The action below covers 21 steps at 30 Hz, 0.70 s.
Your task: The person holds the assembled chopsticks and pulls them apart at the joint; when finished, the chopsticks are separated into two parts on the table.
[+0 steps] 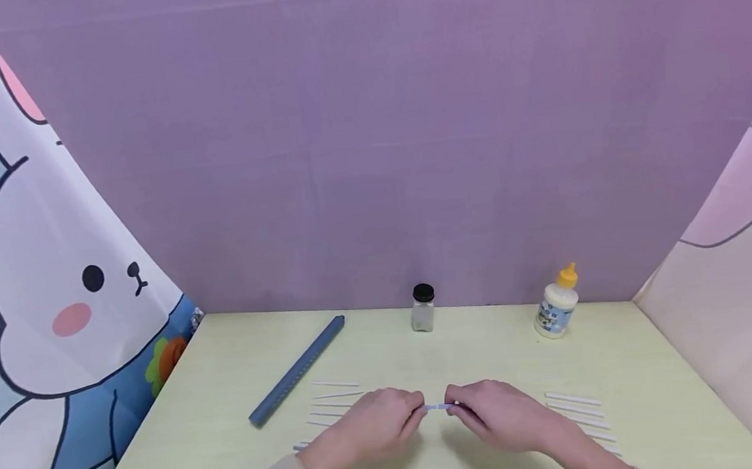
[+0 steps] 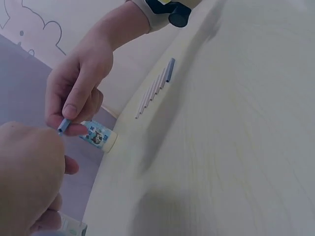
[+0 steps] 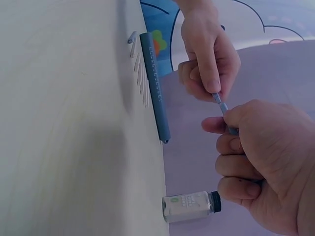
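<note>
Above the table my left hand (image 1: 387, 418) and right hand (image 1: 502, 411) face each other, with a thin blue stick (image 1: 436, 407) spanning the small gap. My left fingers pinch one end, seen also in the right wrist view, where the left hand (image 3: 211, 59) is above the right hand (image 3: 270, 157). There a light band shows on the blue stick (image 3: 224, 109) between the hands; whether it is one piece or two, I cannot tell. In the left wrist view, the right thumb and fingers pinch a blue stick (image 2: 64, 126), and the left hand (image 2: 29, 177) hides the rest.
White sticks (image 1: 336, 395) lie in a row on the left, and more white sticks (image 1: 574, 398) on the right. A blue stick (image 2: 170, 70) ends the right row. Behind stand a dark blue notched bar (image 1: 297, 372), a black-lidded jar (image 1: 422, 314) and a yellow-capped bottle (image 1: 556, 311).
</note>
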Each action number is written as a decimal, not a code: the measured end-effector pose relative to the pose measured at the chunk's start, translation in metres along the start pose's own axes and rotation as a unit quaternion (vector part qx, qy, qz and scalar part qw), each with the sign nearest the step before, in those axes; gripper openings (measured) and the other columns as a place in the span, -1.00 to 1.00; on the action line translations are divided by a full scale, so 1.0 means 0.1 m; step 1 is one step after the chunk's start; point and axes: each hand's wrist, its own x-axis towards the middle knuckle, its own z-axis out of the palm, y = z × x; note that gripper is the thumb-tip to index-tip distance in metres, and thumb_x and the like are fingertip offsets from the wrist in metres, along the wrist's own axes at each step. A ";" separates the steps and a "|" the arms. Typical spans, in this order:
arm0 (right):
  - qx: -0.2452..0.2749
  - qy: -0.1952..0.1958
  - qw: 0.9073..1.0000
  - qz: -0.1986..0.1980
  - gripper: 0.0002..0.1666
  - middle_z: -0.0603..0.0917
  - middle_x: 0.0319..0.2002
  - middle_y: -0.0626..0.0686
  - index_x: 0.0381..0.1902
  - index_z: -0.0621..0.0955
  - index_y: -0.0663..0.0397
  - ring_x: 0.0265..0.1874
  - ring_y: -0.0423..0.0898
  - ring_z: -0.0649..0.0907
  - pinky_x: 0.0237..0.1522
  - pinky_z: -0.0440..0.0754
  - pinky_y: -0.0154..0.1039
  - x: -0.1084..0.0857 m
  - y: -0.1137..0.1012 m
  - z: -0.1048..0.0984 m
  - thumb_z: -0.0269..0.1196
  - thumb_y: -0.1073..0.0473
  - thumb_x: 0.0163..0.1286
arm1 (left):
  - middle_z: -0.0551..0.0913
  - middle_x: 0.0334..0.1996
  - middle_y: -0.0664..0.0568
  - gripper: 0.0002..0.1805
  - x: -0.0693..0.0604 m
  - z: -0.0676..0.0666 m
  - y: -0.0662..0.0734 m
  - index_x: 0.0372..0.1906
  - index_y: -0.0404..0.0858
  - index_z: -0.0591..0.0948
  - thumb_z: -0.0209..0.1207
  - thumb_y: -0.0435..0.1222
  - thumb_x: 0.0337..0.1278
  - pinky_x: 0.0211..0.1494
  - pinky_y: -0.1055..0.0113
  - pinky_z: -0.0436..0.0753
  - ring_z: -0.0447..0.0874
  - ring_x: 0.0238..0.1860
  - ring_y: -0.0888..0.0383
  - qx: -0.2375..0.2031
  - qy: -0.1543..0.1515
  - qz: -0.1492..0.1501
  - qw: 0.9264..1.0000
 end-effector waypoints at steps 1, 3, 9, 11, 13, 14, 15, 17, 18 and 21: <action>-0.003 0.002 1.000 -0.003 -0.77 0.36 -0.50 -0.35 -0.28 0.55 -0.18 -0.54 -0.48 0.32 -0.43 0.39 -0.51 0.00 0.00 -0.01 0.14 0.11 0.69 | 0.36 -0.59 0.27 -0.67 -0.01 -0.02 -0.01 -0.42 -0.08 0.47 0.03 -0.20 0.65 -0.44 0.53 0.30 0.28 -0.54 0.38 0.000 0.001 0.001 1.000; -0.007 0.004 1.000 -0.004 -0.79 0.40 -0.49 -0.35 -0.26 0.56 -0.19 -0.52 -0.47 0.36 -0.40 0.43 -0.50 -0.01 0.00 -0.02 0.14 0.11 0.69 | 0.37 -0.58 0.27 -0.67 -0.03 -0.04 -0.03 -0.42 -0.08 0.47 0.04 -0.21 0.65 -0.43 0.54 0.30 0.28 -0.54 0.39 0.000 0.004 0.004 1.000; -0.007 -0.005 1.000 0.005 -0.79 0.42 -0.48 -0.36 -0.25 0.58 -0.20 -0.50 -0.47 0.40 -0.36 0.47 -0.47 -0.06 0.01 -0.07 0.13 0.10 0.70 | 0.42 -0.56 0.27 -0.71 -0.09 -0.06 -0.11 -0.39 -0.09 0.52 0.08 -0.23 0.62 -0.40 0.55 0.33 0.28 -0.52 0.41 -0.013 0.006 0.001 1.000; -0.003 -0.008 1.000 0.014 -0.79 0.40 -0.50 -0.35 -0.25 0.57 -0.21 -0.51 -0.46 0.39 -0.37 0.47 -0.46 -0.09 0.03 -0.09 0.12 0.10 0.70 | 0.41 -0.56 0.27 -0.71 -0.12 -0.08 -0.13 -0.39 -0.08 0.51 0.07 -0.23 0.62 -0.38 0.54 0.35 0.29 -0.52 0.41 -0.021 0.004 -0.004 1.000; 0.001 -0.009 1.000 0.025 -0.82 0.43 -0.49 -0.34 -0.20 0.58 -0.21 -0.51 -0.47 0.40 -0.37 0.48 -0.45 -0.13 0.04 -0.13 0.12 0.10 0.70 | 0.40 -0.55 0.27 -0.71 -0.17 -0.10 -0.16 -0.39 -0.08 0.50 0.07 -0.22 0.63 -0.35 0.53 0.37 0.30 -0.51 0.40 -0.028 0.000 -0.010 1.000; 0.003 -0.010 0.999 0.032 -0.85 0.48 -0.47 -0.35 -0.16 0.58 -0.20 -0.50 -0.47 0.41 -0.36 0.49 -0.44 -0.16 0.05 -0.15 0.12 0.11 0.70 | 0.39 -0.54 0.27 -0.71 -0.20 -0.12 -0.18 -0.39 -0.08 0.50 0.06 -0.22 0.63 -0.34 0.52 0.38 0.30 -0.50 0.40 -0.032 -0.002 -0.013 0.999; 0.003 -0.010 0.999 0.037 -0.88 0.50 -0.47 -0.34 -0.12 0.58 -0.19 -0.50 -0.47 0.41 -0.36 0.49 -0.43 -0.19 0.05 -0.17 0.13 0.11 0.70 | 0.38 -0.53 0.28 -0.71 -0.24 -0.13 -0.20 -0.38 -0.07 0.49 0.05 -0.22 0.63 -0.33 0.51 0.38 0.30 -0.49 0.40 -0.034 -0.004 -0.015 0.999; 0.004 -0.008 0.999 0.047 -0.93 0.53 -0.46 -0.33 -0.03 0.57 -0.16 -0.51 -0.48 0.41 -0.39 0.49 -0.43 -0.27 0.08 -0.21 0.13 0.14 0.69 | 0.37 -0.50 0.29 -0.72 -0.32 -0.16 -0.25 -0.37 -0.06 0.49 0.03 -0.23 0.64 -0.32 0.51 0.40 0.30 -0.48 0.41 -0.041 -0.008 -0.019 0.999; 0.002 -0.004 0.999 0.052 -0.93 0.52 -0.45 -0.33 0.00 0.55 -0.15 -0.51 -0.48 0.40 -0.41 0.48 -0.44 -0.31 0.10 -0.24 0.13 0.16 0.68 | 0.38 -0.47 0.29 -0.73 -0.37 -0.18 -0.28 -0.35 -0.06 0.50 0.03 -0.24 0.65 -0.32 0.51 0.41 0.29 -0.46 0.41 -0.044 -0.007 -0.019 0.999; -0.002 0.013 0.998 0.056 -0.86 0.46 -0.44 -0.34 0.02 0.51 -0.12 -0.53 -0.49 0.36 -0.46 0.45 -0.44 -0.46 0.18 -0.30 0.14 0.25 0.65 | 0.40 -0.34 0.24 -0.77 -0.51 -0.22 -0.39 -0.29 -0.09 0.57 0.03 -0.30 0.63 -0.30 0.54 0.45 0.29 -0.41 0.44 -0.049 0.005 -0.015 0.999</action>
